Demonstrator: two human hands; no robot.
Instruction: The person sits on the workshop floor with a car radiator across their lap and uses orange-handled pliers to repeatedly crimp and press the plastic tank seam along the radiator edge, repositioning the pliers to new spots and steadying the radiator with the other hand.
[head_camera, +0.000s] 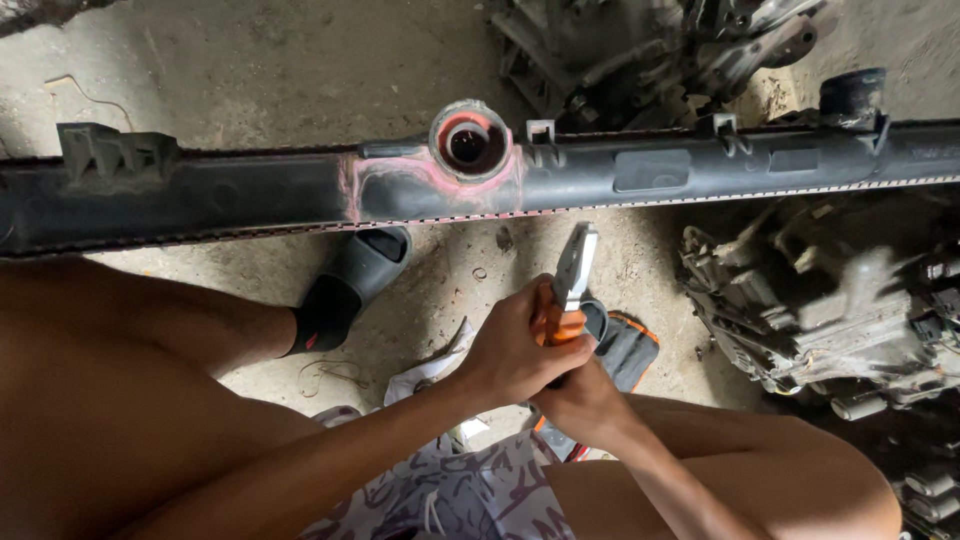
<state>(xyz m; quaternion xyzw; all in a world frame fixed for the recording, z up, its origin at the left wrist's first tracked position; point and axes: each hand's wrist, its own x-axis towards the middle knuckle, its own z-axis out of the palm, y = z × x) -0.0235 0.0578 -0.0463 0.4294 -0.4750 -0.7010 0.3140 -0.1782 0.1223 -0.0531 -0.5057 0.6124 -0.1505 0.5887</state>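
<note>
Ahead of your hands, the long black radiator tank lies across the concrete floor from the left edge to the right, its open filler neck standing up just beyond the pliers, so you can only pass over it. You have bare floor between the tank and your knees, broken by the black sandal on the left. To the right the grey engine parts crowd close, and more dark parts block the far side.

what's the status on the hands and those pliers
Left hand and right hand both gripping orange-handled pliers, jaws up. Radiator tank just beyond, filler neck open. Nothing between.
</note>
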